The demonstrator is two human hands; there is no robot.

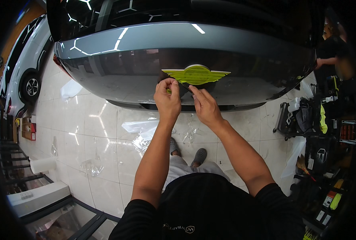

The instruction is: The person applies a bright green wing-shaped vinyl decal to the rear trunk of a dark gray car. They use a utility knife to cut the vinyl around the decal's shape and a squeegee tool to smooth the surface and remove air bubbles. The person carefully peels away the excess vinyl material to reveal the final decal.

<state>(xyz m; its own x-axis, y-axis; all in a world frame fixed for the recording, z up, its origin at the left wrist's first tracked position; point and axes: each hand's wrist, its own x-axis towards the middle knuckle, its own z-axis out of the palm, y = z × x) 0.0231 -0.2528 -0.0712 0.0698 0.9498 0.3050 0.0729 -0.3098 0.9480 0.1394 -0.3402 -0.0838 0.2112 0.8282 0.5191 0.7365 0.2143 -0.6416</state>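
A wing-shaped emblem (197,75) covered in yellow-green tape sits on the dark grey rear of a car (126,74), with a pale edge along its top. Just below its left wing, my left hand (168,102) is closed in a pinch. A small yellow-green strip (169,91) shows between its fingers. My right hand (205,107) is beside it, under the emblem's middle, its fingers closed round a slim dark tool (185,85) that points toward the left fingertips. The tool's exact kind is too small to tell.
Clear plastic film (140,130) lies on the tiled floor near my feet. At the right stand a wheeled cart (284,120) with bottles and tools, and another person's arm (327,61). A white car (28,76) is parked at the left, above a white roll (43,165).
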